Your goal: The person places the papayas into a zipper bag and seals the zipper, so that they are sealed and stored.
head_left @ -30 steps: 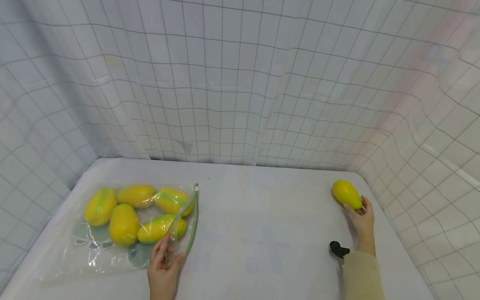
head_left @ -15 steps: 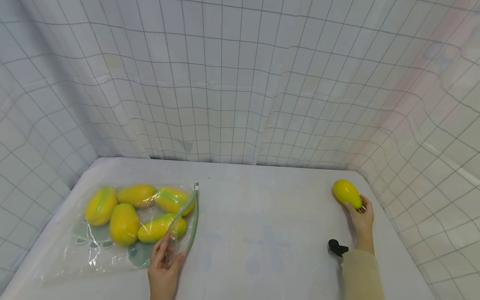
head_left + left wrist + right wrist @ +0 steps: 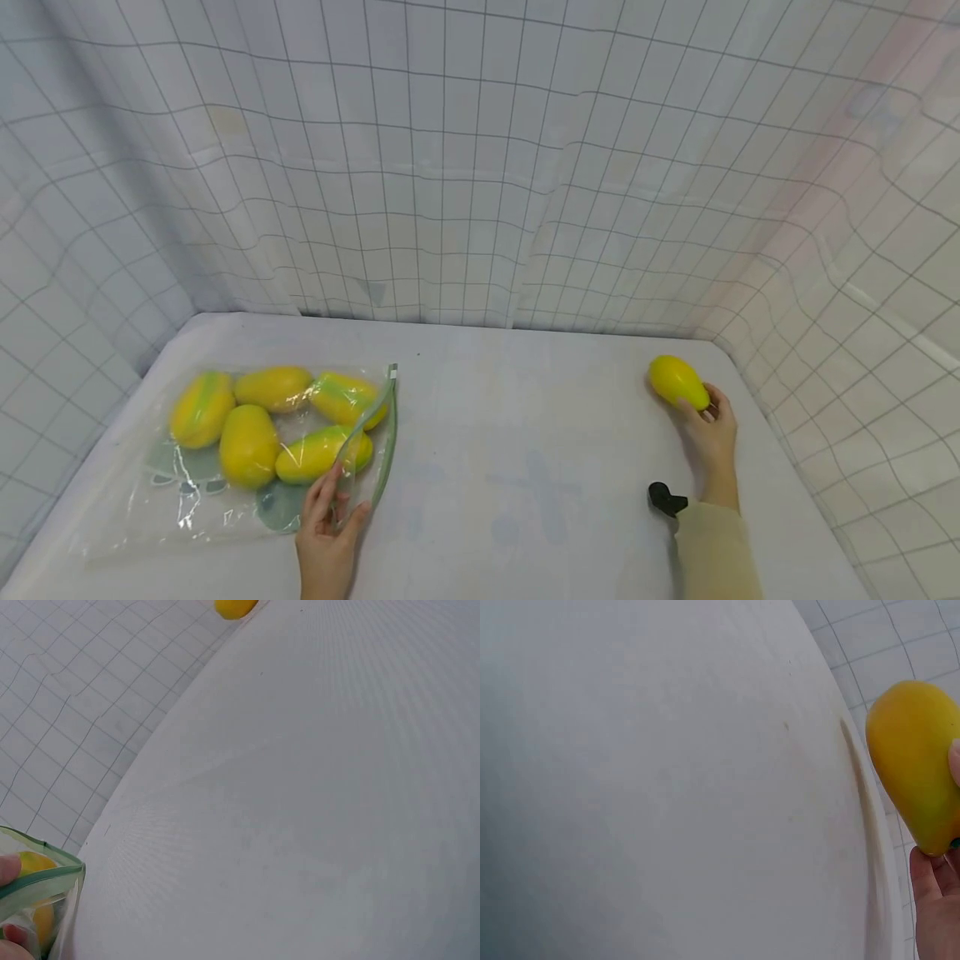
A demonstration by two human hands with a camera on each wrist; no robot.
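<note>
My right hand (image 3: 712, 429) grips a yellow mango (image 3: 678, 383) by its narrow end at the right of the table, thumb on one side and fingers on the other. The right wrist view shows this mango (image 3: 913, 761) close up, with fingertips at its stem end. At the left lies a clear zip bag (image 3: 202, 517) with several yellow-green mangoes (image 3: 249, 447) inside. Its green-edged mouth faces right and stands parted. My left hand (image 3: 327, 533) holds the near side of that mouth between thumb and fingers. In the left wrist view only fingertips show at the bag's green rim (image 3: 45, 877).
A white cloth covers the table (image 3: 480, 433). Grid-patterned white curtains (image 3: 465, 208) hang behind it and along both sides. A small black device (image 3: 666, 500) sits by the right wrist, at the cuff of a pale yellow sleeve (image 3: 716, 550).
The right hand has shifted slightly left with the mango in its grip, the black device moving along. The left hand and the bag have stayed in place.
</note>
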